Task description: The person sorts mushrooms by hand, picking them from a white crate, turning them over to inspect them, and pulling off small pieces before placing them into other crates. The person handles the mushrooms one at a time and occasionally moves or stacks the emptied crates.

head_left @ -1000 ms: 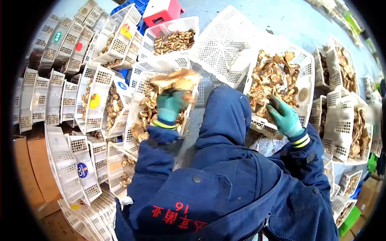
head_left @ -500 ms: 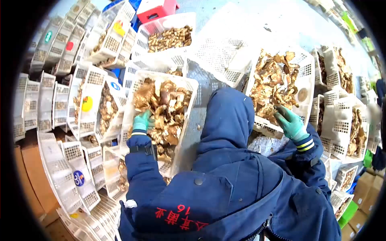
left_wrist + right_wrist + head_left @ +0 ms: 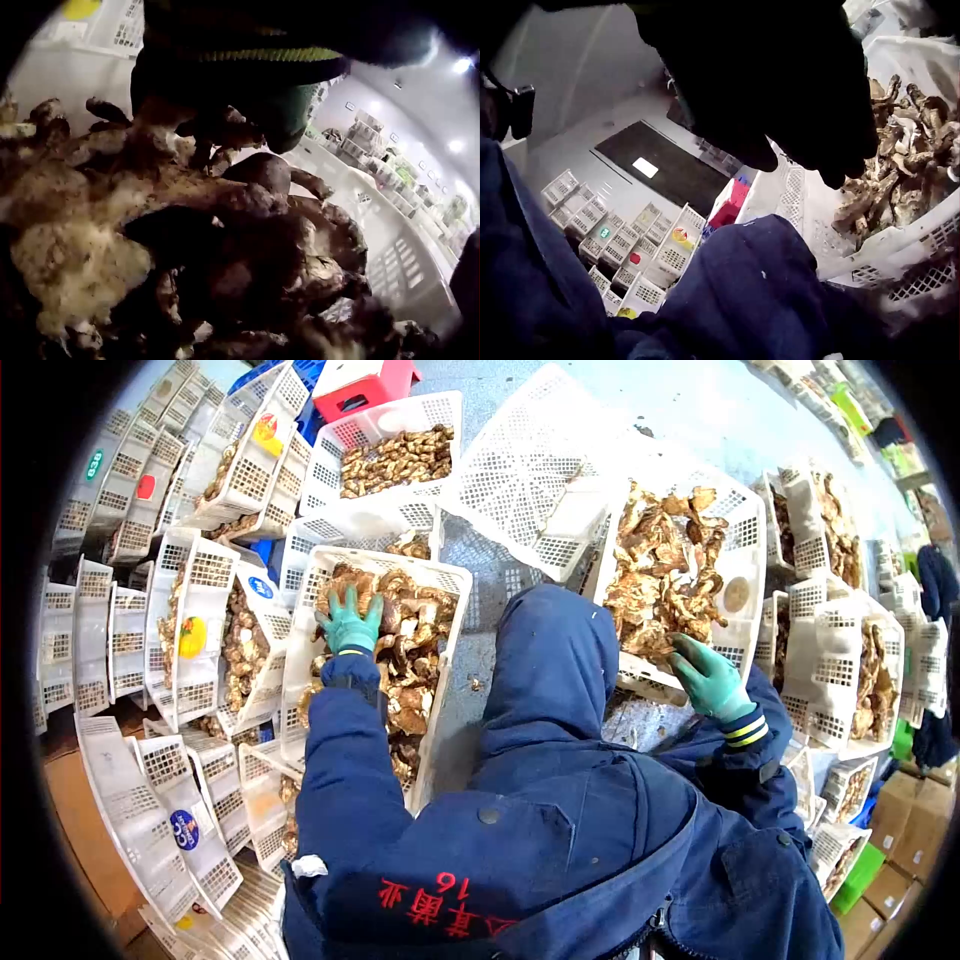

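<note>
Brown mushrooms (image 3: 412,650) fill a white crate (image 3: 447,685) on the left in the head view. The left hand (image 3: 350,624), in a green glove, lies spread on them near the crate's upper left. In the left wrist view the mushrooms (image 3: 247,247) are close up and the hand (image 3: 225,97) is dark above them. More mushrooms (image 3: 665,560) lie in a second white crate (image 3: 745,555). At its lower edge the gloved right hand (image 3: 712,678) touches them, fingers loosely bent. The right wrist view shows this hand (image 3: 780,97) dark beside the mushrooms (image 3: 900,165).
A crate of small mushrooms (image 3: 398,463) and a red stool (image 3: 365,387) stand at the top. A white crate (image 3: 530,470) without mushrooms lies tilted between. Stacked crates (image 3: 195,630) line the left, with others (image 3: 820,650) on the right. A hooded person (image 3: 555,660) is between the hands.
The left hand first moved a large mushroom clump over the left crate, then lowered to its left side; now it lies higher, fingers spread on the mushrooms. The right hand has stayed about where it was.
</note>
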`<state>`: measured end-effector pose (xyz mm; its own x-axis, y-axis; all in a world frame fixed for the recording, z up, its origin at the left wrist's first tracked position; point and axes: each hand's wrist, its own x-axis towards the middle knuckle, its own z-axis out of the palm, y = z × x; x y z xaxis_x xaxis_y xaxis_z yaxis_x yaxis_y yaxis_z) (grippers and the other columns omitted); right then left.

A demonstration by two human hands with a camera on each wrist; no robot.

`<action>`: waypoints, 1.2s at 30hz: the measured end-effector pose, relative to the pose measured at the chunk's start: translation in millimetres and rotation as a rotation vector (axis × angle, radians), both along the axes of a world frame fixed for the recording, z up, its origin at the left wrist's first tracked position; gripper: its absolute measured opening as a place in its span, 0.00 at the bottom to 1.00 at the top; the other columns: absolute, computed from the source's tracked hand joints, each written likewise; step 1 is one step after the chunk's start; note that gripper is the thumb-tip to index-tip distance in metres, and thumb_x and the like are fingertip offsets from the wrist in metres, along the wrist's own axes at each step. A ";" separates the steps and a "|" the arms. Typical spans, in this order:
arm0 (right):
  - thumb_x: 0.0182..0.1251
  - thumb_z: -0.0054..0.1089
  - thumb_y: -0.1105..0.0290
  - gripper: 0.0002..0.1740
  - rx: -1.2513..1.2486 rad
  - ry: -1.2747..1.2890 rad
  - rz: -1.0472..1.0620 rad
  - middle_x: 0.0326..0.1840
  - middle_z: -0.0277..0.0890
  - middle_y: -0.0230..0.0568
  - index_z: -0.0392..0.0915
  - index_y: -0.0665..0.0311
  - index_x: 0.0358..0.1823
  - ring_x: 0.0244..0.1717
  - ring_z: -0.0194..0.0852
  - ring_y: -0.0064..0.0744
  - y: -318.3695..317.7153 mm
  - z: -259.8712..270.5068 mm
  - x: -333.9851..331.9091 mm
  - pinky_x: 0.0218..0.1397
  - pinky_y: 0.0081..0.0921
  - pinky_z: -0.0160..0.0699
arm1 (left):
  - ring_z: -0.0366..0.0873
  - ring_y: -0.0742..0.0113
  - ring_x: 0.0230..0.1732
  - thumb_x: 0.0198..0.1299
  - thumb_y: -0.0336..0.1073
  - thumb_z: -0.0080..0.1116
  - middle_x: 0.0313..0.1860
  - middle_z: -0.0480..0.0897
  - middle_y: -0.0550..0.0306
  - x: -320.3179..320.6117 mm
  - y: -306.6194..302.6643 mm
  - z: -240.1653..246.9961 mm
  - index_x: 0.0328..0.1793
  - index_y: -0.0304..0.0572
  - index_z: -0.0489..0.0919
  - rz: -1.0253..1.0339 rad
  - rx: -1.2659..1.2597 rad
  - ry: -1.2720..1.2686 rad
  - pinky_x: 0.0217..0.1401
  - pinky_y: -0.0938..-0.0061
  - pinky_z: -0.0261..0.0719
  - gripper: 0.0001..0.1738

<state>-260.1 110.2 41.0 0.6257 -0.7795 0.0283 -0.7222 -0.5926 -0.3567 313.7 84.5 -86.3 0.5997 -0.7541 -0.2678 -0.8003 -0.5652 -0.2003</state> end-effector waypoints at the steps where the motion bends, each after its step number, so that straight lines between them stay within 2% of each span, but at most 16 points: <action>1: 0.66 0.57 0.67 0.19 0.068 0.003 -0.063 0.47 0.78 0.48 0.72 0.66 0.57 0.46 0.78 0.47 0.0 -1.9 -1.4 0.49 0.32 0.78 | 0.44 0.46 0.78 0.59 0.72 0.41 0.81 0.44 0.57 -0.2 6.7 -7.6 0.79 0.68 0.49 -0.073 -0.041 -0.063 0.76 0.50 0.52 0.44; 4: 0.67 0.57 0.68 0.19 0.024 0.045 0.014 0.47 0.79 0.49 0.72 0.67 0.57 0.47 0.78 0.47 -9.4 -21.7 -9.3 0.52 0.30 0.77 | 0.45 0.49 0.79 0.58 0.65 0.52 0.80 0.45 0.55 54.8 14.8 -30.4 0.78 0.65 0.52 -0.080 -0.250 0.353 0.77 0.56 0.50 0.44; 5: 0.66 0.56 0.70 0.18 0.632 -0.328 -0.498 0.51 0.77 0.50 0.73 0.68 0.55 0.49 0.77 0.47 -7.7 -15.8 5.7 0.53 0.30 0.77 | 0.44 0.47 0.78 0.56 0.68 0.51 0.80 0.46 0.58 70.5 8.3 -39.6 0.78 0.68 0.52 -0.128 -0.195 0.333 0.77 0.53 0.50 0.46; 7: 0.64 0.57 0.72 0.17 -0.035 0.063 0.098 0.56 0.75 0.51 0.74 0.67 0.54 0.52 0.76 0.49 -16.7 -4.5 4.6 0.54 0.32 0.77 | 0.45 0.44 0.78 0.52 0.72 0.51 0.80 0.47 0.62 24.1 -0.6 23.5 0.77 0.71 0.53 0.093 0.001 0.280 0.76 0.50 0.50 0.47; 13: 0.63 0.58 0.72 0.17 0.245 -0.063 -0.161 0.55 0.75 0.51 0.74 0.66 0.54 0.51 0.77 0.47 -19.6 -1.7 -8.0 0.51 0.32 0.78 | 0.62 0.47 0.70 0.61 0.51 0.56 0.69 0.67 0.43 -19.6 81.3 50.3 0.70 0.44 0.67 -0.099 -0.735 0.068 0.72 0.58 0.58 0.34; 15: 0.66 0.56 0.72 0.18 -0.155 0.096 0.142 0.54 0.75 0.50 0.72 0.65 0.57 0.51 0.77 0.46 -30.0 -4.2 -16.6 0.51 0.31 0.77 | 0.64 0.46 0.68 0.63 0.44 0.56 0.67 0.70 0.42 -35.8 116.6 61.5 0.67 0.41 0.71 0.032 -0.859 0.194 0.69 0.59 0.62 0.28; 19: 0.67 0.57 0.70 0.19 0.497 -0.354 -0.433 0.53 0.77 0.50 0.73 0.67 0.58 0.51 0.78 0.42 -27.4 25.4 22.5 0.53 0.27 0.75 | 0.80 0.62 0.51 0.65 0.42 0.56 0.48 0.84 0.48 -51.9 196.3 29.0 0.55 0.34 0.78 0.363 -0.851 0.824 0.53 0.69 0.76 0.19; 21: 0.68 0.56 0.68 0.20 0.285 -0.260 -0.209 0.51 0.79 0.50 0.72 0.68 0.59 0.50 0.79 0.38 -28.8 -3.3 12.7 0.52 0.27 0.75 | 0.81 0.71 0.41 0.66 0.39 0.55 0.38 0.86 0.55 -84.7 199.5 69.9 0.54 0.35 0.80 0.369 -0.790 1.119 0.45 0.76 0.78 0.17; 23: 0.68 0.56 0.67 0.21 0.323 -0.324 -0.188 0.50 0.79 0.50 0.72 0.68 0.59 0.49 0.80 0.35 -26.0 -3.5 15.0 0.52 0.27 0.75 | 0.81 0.71 0.42 0.68 0.36 0.53 0.42 0.85 0.54 -76.5 208.7 67.4 0.56 0.35 0.78 0.524 -0.790 1.001 0.46 0.77 0.77 0.16; 25: 0.69 0.56 0.68 0.21 0.479 -0.404 -0.312 0.51 0.80 0.48 0.72 0.69 0.60 0.51 0.78 0.32 -23.3 3.1 16.5 0.54 0.25 0.74 | 0.69 0.80 0.22 0.67 0.38 0.55 0.41 0.83 0.59 -33.0 235.7 17.1 0.58 0.40 0.78 0.323 -1.149 0.865 0.21 0.84 0.69 0.16; 26: 0.69 0.55 0.69 0.20 0.500 -0.466 -0.308 0.52 0.80 0.46 0.71 0.70 0.60 0.52 0.77 0.30 -21.5 3.3 15.3 0.55 0.24 0.74 | 0.77 0.71 0.40 0.66 0.34 0.55 0.52 0.80 0.53 -18.7 254.9 24.9 0.62 0.35 0.73 0.708 -0.974 0.955 0.40 0.78 0.78 0.20; 27: 0.69 0.55 0.70 0.21 0.530 -0.513 -0.316 0.54 0.78 0.45 0.70 0.71 0.61 0.54 0.76 0.29 -21.4 -2.5 7.1 0.56 0.23 0.73 | 0.74 0.60 0.59 0.63 0.33 0.57 0.62 0.75 0.43 -18.6 272.3 19.4 0.63 0.32 0.72 0.475 -1.022 0.603 0.60 0.73 0.73 0.23; 29: 0.70 0.55 0.72 0.22 0.799 -0.808 -0.471 0.59 0.75 0.44 0.67 0.73 0.63 0.56 0.73 0.28 -21.2 -13.4 -3.2 0.58 0.20 0.72 | 0.71 0.58 0.64 0.61 0.29 0.58 0.66 0.71 0.42 -8.7 311.9 -1.4 0.68 0.30 0.66 0.609 -1.149 0.446 0.63 0.72 0.72 0.29; 31: 0.70 0.54 0.73 0.24 0.676 -0.648 -0.322 0.61 0.72 0.45 0.64 0.74 0.64 0.58 0.71 0.27 -20.6 -7.9 -3.6 0.59 0.20 0.71 | 0.66 0.59 0.68 0.59 0.26 0.60 0.67 0.70 0.42 -9.5 343.9 -18.3 0.69 0.28 0.63 0.785 -1.309 0.649 0.63 0.69 0.72 0.32; 33: 0.70 0.54 0.72 0.23 0.808 -0.796 -0.380 0.61 0.72 0.45 0.65 0.74 0.64 0.58 0.71 0.27 -18.9 -0.3 7.5 0.60 0.20 0.71 | 0.70 0.61 0.64 0.59 0.26 0.59 0.65 0.71 0.43 -6.3 358.8 -15.9 0.67 0.28 0.66 0.546 -0.980 0.558 0.59 0.72 0.74 0.29; 36: 0.71 0.54 0.72 0.24 0.587 -0.553 -0.226 0.61 0.72 0.45 0.64 0.74 0.64 0.57 0.72 0.28 -16.2 10.3 17.0 0.60 0.20 0.70 | 0.75 0.60 0.56 0.61 0.28 0.59 0.59 0.75 0.43 -35.5 330.3 32.4 0.62 0.26 0.70 0.752 -0.933 0.591 0.58 0.72 0.74 0.24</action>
